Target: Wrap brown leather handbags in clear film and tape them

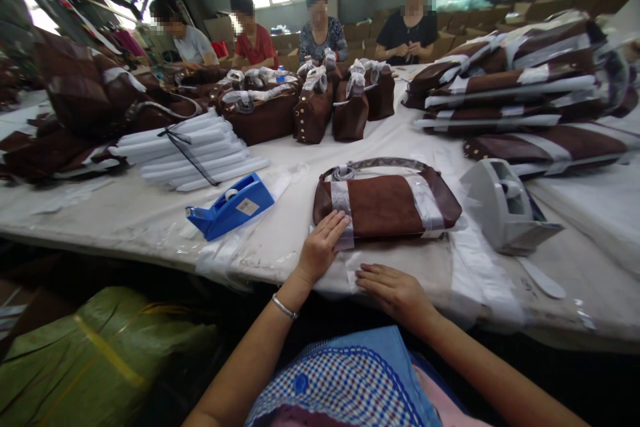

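A brown handbag [385,203] lies flat on the covered table in front of me, its strap arched along the far side. Pale wrapping bands cross the bag near both ends. My left hand [323,247] rests with stretched fingers on the band at the bag's near left corner. Just short of the bag's near edge, my right hand [395,290] lies on the tabletop, fingers extended, beside a thin whitish sheet [354,270]. A blue tape dispenser [233,207] stands to the left of the bag, and a grey tape dispenser [507,207] to the right.
White rolled bundles [193,150] tied with a black strip lie behind the blue dispenser. Brown bags [265,110] stand mid-table, and more wrapped bags [515,97] are stacked at right. Several people sit across the table. A green sack [100,360] is below the table edge at left.
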Demonstrator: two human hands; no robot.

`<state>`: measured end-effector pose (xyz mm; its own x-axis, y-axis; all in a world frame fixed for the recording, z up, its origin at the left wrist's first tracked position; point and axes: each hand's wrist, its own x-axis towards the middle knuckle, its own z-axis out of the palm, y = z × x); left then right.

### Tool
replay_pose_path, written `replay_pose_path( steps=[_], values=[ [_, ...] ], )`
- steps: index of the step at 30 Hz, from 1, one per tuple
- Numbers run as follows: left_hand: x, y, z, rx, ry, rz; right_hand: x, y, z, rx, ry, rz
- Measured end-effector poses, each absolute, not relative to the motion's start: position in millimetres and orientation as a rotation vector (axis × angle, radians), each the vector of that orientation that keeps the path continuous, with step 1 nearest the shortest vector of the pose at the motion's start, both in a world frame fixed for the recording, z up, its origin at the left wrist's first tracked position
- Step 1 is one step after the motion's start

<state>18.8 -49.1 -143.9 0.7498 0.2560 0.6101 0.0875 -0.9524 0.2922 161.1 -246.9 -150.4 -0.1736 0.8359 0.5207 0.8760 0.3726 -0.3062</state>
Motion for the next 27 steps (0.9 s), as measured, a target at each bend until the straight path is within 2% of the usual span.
replay_pose_path(
  steps=[7, 16, 22, 27],
  values=[
    [18.9, -48.0, -144.3, 2.698, 0.264, 1.013, 150.2, -244.9, -141.5, -1.41, -2.021, -0.189],
    [19.7, -48.8, -146.9, 2.661, 0.257, 1.014, 133.2, -265.0, -137.9, -1.315, -2.077, -0.143],
    [13.2, -42.3, -137.7, 2.69, 0.125, 0.914, 138.1, -262.4, -112.6, -1.279, -2.07, -0.197],
    [6.9, -42.8, -137.4, 2.955, 0.12, 0.946, 150.8, -245.2, -84.0, -1.244, -2.052, -0.243]
  ],
)
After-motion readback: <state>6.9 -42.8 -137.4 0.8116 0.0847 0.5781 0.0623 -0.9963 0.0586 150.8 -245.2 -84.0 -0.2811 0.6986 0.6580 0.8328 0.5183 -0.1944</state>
